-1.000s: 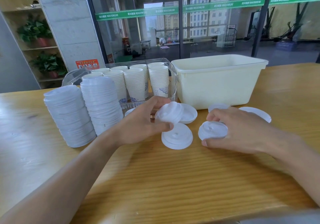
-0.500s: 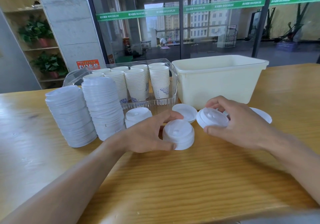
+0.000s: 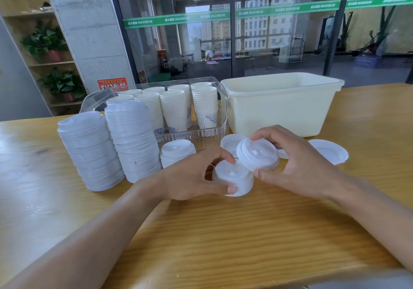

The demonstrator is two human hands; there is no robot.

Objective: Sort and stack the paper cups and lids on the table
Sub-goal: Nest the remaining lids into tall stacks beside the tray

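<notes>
Lids [image 3: 257,155] (tilted) held in right grip [image 3: 297,165], above left grip's [image 3: 192,177] stack [image 3: 233,178].

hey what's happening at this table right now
A person is stacking white lids. The left hand grips a short lid stack on the wooden table, and the right hand holds one lid tilted just above it. Two tall lid stacks stand left, cups fill a clear tray, and loose lids remain.
</notes>
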